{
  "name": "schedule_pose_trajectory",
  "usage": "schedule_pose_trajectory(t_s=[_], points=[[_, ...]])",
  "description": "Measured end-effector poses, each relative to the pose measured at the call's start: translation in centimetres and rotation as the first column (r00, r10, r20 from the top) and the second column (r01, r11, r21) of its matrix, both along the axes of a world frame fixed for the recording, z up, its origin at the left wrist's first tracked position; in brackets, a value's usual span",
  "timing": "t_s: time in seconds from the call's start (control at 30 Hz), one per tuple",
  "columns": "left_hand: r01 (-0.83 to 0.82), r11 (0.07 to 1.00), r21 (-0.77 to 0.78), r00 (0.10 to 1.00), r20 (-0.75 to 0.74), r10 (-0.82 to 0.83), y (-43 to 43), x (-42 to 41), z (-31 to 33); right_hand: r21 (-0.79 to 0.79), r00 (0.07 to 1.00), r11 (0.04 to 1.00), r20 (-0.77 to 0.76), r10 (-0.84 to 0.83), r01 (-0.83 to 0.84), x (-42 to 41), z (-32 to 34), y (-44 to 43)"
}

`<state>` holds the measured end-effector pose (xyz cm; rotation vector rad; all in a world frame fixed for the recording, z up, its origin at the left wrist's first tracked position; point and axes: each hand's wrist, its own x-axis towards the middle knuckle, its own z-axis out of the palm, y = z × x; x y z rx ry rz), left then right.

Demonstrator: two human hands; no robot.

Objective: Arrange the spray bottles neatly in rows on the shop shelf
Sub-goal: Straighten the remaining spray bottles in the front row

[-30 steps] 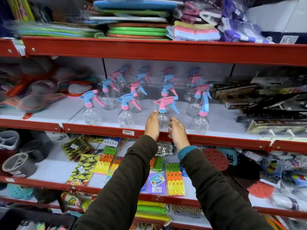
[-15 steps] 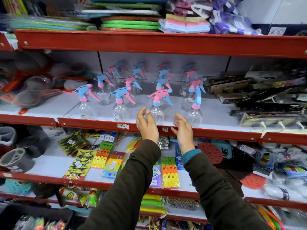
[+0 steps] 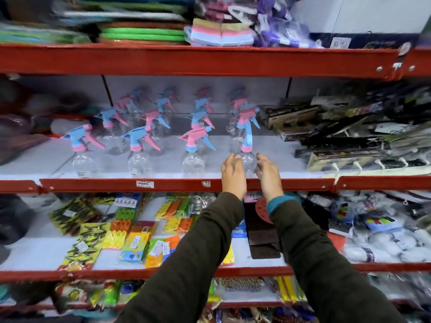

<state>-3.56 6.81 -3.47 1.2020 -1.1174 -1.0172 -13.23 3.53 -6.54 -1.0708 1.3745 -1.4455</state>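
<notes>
A: Which step was in hand?

B: The front row. Both hands were up at the shelf (image 3: pixel 303 170), the left hand (image 3: pixel 234 174) and right hand (image 3: pixel 268 177) cupped on either side of the rightmost front bottle (image 3: pixel 247 157). The fingers were spread and curved, not closed; I judged the grip open on both, close to the bottle's clear body but short of clamping it. Whether a fingertip actually touched the plastic I could not tell.

A: And the other bottles?

B: Three more stood along the front edge to the left, the nearest being the pink-headed one (image 3: pixel 194 159), with further rows behind, running back toward the rear wall. Their nozzles mostly pointed left. The one between the hands had its sprayer (image 3: pixel 247 134) turned differently, seen almost end-on.

A: So the next move?

B: Likely closing both hands on the body and twisting it until the sprayer matched its neighbours, keeping it in line with the front row and off the red lip (image 3: pixel 163 184).

A: What was hard to see?

B: The whole frame was smeared with motion. The back rows blurred together, so I couldn't count them, and the clear bodies nearly vanished against the pale shelf.
</notes>
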Motion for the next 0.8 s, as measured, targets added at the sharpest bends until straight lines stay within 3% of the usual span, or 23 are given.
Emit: schedule_pose_trajectory(t_s=[0.07, 0.4, 0.6, 0.8], points=[[0.002, 1.000, 0.024, 1.000, 0.011, -0.002, -0.7, -0.2, 0.2, 0.006, 0.998, 0.999, -0.033, 0.046, -0.046, -0.6, -1.5, -1.6], [0.080, 0.991, 0.111, 0.997, -0.011, -0.079, -3.6, 0.5, 1.7, -0.035, 0.992, 0.999, -0.123, -0.037, 0.033, 0.3, 0.8, 3.2], [-0.013, 0.999, 0.040, 1.000, 0.011, 0.012, -2.3, 0.2, 1.1, -0.032, 0.984, 0.999, -0.172, -0.046, 0.041, -0.3, 2.6, 2.5], [0.038, 0.999, 0.007, 0.997, 0.062, -0.038, -1.5, -0.3, 0.7, 0.003, 0.987, 1.000, -0.159, 0.025, -0.025, 0.5, 2.5, 2.1]])
